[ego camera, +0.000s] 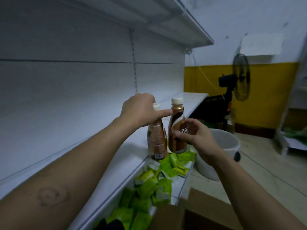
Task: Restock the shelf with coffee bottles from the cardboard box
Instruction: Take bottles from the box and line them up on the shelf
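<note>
2 coffee bottles are held at the front edge of the white shelf (126,156), toward its right end. The left bottle (157,140) is grasped at the neck by the left hand (139,112), the fingers wrapped over its white cap from above. The right bottle (177,130) is gripped around its body by the right hand (197,136), thumb and fingers pressed on the label. The 2 bottles are almost touching, both roughly upright with a slight lean. Whether their bases rest on the shelf or hang just over its front edge cannot be told; the right bottle appears to be beyond the lip, above the tray of green packets (159,178) below.

The placing step is judged to be in hand: no other bottle is seen on the shelf, so the restocking looks barely begun. A corner of the cardboard box (167,216) is visible at the bottom edge of the view. Next, both bottles need to be carried inward past the front edge, set flat on their bases, and released only once they stand firm. Care is called for, since a base left on the lip could tip a bottle into the tray.
</note>
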The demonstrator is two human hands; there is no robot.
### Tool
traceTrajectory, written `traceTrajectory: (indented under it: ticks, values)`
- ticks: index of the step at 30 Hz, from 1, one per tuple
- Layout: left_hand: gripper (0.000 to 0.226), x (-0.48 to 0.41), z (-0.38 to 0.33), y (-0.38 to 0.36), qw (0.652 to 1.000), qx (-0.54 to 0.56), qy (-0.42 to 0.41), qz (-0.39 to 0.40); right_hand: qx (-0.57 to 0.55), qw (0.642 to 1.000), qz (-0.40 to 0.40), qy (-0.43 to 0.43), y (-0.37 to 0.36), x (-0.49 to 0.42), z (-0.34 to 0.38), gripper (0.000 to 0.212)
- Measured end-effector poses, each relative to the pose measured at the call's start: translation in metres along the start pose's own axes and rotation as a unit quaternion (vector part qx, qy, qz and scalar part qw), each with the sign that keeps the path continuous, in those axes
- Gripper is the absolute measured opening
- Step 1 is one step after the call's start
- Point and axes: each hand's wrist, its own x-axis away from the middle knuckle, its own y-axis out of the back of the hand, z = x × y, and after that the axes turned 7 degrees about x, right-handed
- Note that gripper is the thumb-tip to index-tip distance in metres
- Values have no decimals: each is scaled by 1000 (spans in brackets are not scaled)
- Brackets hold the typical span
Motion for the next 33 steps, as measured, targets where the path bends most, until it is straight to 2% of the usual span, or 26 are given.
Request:
traceTrajectory:
  ticks: [4,10,13,17,21,25,30,33]
  values:
    - [76,11,41,51,995,-74,32,-53,-72,992,98,35,-62,-22,16,42]
    - [80,56,107,108,973,-191,115,-68,-108,972,209,30,-162,-20,28,35]
    - [79,82,137,131,951,-265,145,-64,-99,958,270,7,-209,-10,32,34]
    - [71,110,174,156,925,-328,192,-11,-56,944,325,5,-261,6,40,31]
    - [77,133,207,171,907,-370,200,7,-25,937,345,42,-298,13,40,22]
    - [80,148,229,176,882,-426,201,23,1,934,352,53,-323,11,38,23]
    - [84,162,247,179,879,-422,222,-10,-16,931,361,54,-355,14,39,23]
    - [80,172,252,176,890,-401,213,-48,-19,937,346,47,-369,21,36,30]
